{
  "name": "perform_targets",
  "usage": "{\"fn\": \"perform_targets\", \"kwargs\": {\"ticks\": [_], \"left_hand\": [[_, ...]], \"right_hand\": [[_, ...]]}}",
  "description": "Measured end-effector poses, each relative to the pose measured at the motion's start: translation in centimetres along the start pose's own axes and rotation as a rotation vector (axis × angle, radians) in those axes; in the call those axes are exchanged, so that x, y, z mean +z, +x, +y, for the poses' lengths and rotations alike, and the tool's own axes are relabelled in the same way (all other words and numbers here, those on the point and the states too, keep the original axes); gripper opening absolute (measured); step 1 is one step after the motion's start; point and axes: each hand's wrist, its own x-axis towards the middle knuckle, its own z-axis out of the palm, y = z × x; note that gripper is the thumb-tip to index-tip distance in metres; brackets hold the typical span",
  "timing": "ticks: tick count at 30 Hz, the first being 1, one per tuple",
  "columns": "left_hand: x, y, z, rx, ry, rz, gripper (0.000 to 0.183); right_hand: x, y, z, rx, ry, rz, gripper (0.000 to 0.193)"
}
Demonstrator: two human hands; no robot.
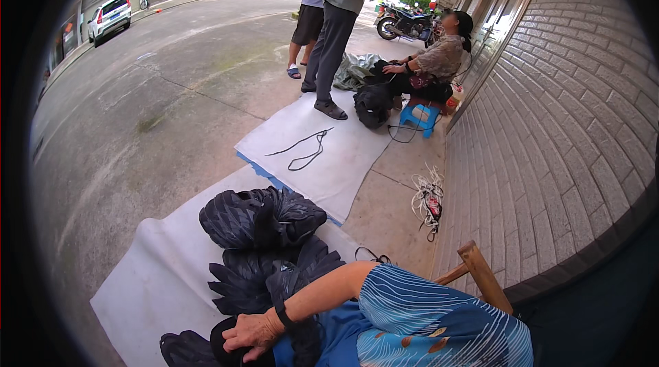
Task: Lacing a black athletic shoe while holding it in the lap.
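Note:
My right hand (252, 335), with a dark band at the wrist, reaches in from the lower right. Its fingers are curled over a black, rounded, soft-looking piece (223, 335) near the lower edge. Just beyond lie bundles of layered black pieces: a large one with grey streaks (264, 217) and a fanned-out one (240, 281) nearer to me. Another dark bundle (187, 350) sits to the left of the hand. A strip of black material (302, 336) hangs over my blue-clad lap beside the wrist. My left hand does not show.
White sheets (161, 264) cover the ground, with a dark cord (305, 160) on the farther one. Pale tangled string (427, 195) lies by the brick wall (549, 161). A wooden chair part (484, 276) is at my right. Ahead, one person (436, 62) sits near a blue stool (420, 116); two others stand.

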Motion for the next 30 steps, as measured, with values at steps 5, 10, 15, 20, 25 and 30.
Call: {"fn": "perform_targets", "kwargs": {"ticks": [5,10,15,20,25,30], "left_hand": [[-0.1,-0.3,0.4,0.017,0.058,0.030,0.028],[-0.1,-0.6,0.8,0.031,0.117,0.055,0.029],[-0.2,-1.1,1.5,0.047,0.175,0.078,0.029],[-0.1,-1.6,2.3,0.064,0.229,0.104,0.030],[0.0,-2.1,3.1,0.079,0.282,0.130,0.031],[0.4,-1.9,3.9,0.103,0.330,0.154,0.031]], "right_hand": [[-0.5,0.0,-0.5,0.043,0.003,-0.048,0.044],[-0.6,0.0,-0.5,0.040,0.006,-0.038,0.043],[-0.6,0.1,-0.6,0.039,0.005,-0.041,0.042],[-0.4,0.0,-0.6,0.034,0.000,-0.035,0.042],[-0.4,0.0,-0.5,0.037,0.002,-0.040,0.041],[-0.9,-0.3,-0.1,0.042,-0.007,-0.020,0.042]]}}
